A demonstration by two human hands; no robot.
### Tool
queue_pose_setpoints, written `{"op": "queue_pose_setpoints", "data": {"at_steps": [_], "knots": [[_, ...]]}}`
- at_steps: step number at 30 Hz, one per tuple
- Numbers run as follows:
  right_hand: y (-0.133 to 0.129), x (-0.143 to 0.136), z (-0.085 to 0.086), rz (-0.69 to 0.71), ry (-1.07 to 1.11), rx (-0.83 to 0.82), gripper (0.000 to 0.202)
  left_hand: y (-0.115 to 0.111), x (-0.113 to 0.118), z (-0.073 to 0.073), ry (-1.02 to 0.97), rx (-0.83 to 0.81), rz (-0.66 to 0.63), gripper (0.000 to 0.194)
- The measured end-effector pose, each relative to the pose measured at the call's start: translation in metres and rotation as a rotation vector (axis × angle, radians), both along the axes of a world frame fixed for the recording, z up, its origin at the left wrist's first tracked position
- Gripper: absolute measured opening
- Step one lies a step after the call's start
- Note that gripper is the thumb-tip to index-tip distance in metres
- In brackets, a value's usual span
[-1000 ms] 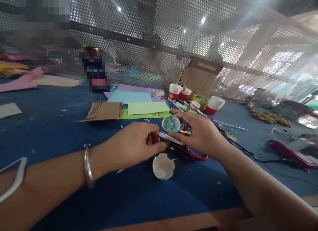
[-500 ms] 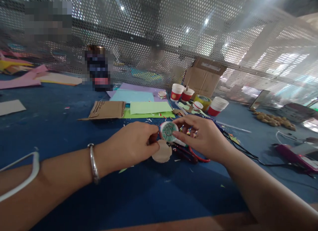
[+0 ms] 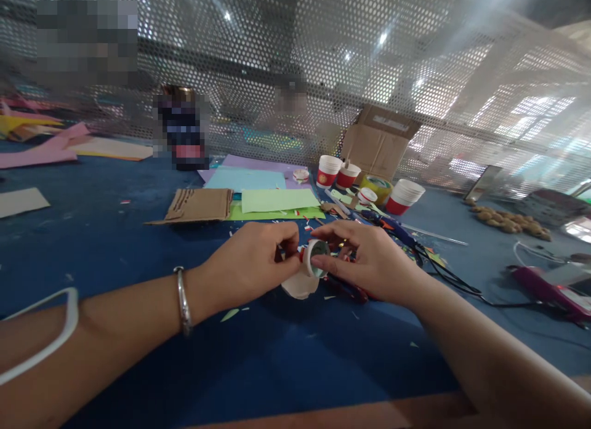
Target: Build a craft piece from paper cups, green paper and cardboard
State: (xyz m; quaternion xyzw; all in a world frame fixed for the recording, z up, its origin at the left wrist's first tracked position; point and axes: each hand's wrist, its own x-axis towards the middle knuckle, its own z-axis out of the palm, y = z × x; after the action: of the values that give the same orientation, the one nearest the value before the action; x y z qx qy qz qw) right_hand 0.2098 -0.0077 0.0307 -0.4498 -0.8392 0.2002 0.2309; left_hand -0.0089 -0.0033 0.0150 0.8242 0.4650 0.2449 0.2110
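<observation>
A short, cut-down paper cup [image 3: 309, 260] with a white rim and a bit of red on its side is between my hands, its opening turned toward my right. My left hand [image 3: 261, 253] pinches its left side, the fingertips curled out of sight. My right hand [image 3: 369, 256] grips the rim with the thumb at the opening and the fingers curved over the far side. Just below lies a round cardboard disc [image 3: 300, 287], partly covered by the cup and my left hand. Scissors [image 3: 348, 288] with dark and red parts lie partly under my right hand.
Behind my hands are a corrugated cardboard piece [image 3: 201, 204], light green paper [image 3: 279, 200], paper cups [image 3: 329, 172], yellow tape [image 3: 376, 189] and a blue glue gun [image 3: 394, 229] with a black cord. A purple device [image 3: 549, 290] lies right. Mesh [image 3: 258, 60] stands behind the table.
The cup has turned, so its open rim now faces sideways instead of its greenish round face toward me. Both hands have shifted slightly, and the glue gun shows more.
</observation>
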Motion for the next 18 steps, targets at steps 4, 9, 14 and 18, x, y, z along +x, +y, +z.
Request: {"op": "queue_pose_setpoints", "data": {"at_steps": [4, 9, 14, 18], "knots": [[-0.0008, -0.0018, -0.001, 0.031, -0.004, 0.025, 0.039, -0.002, 0.003, -0.0009, -0.064, -0.003, 0.028, 0.012], [-0.0013, -0.0038, -0.0024, 0.06, 0.015, 0.0, 0.028, -0.001, 0.003, -0.0031, -0.077, -0.043, 0.048, 0.005], [-0.0012, -0.0023, -0.0018, 0.033, 0.048, -0.047, 0.023, -0.0002, 0.0018, -0.0015, -0.09, -0.145, -0.065, 0.002], [-0.0004, -0.0012, -0.0005, 0.012, 0.096, -0.086, 0.019, -0.0015, 0.0005, 0.0024, -0.085, -0.196, -0.124, 0.006]]}}
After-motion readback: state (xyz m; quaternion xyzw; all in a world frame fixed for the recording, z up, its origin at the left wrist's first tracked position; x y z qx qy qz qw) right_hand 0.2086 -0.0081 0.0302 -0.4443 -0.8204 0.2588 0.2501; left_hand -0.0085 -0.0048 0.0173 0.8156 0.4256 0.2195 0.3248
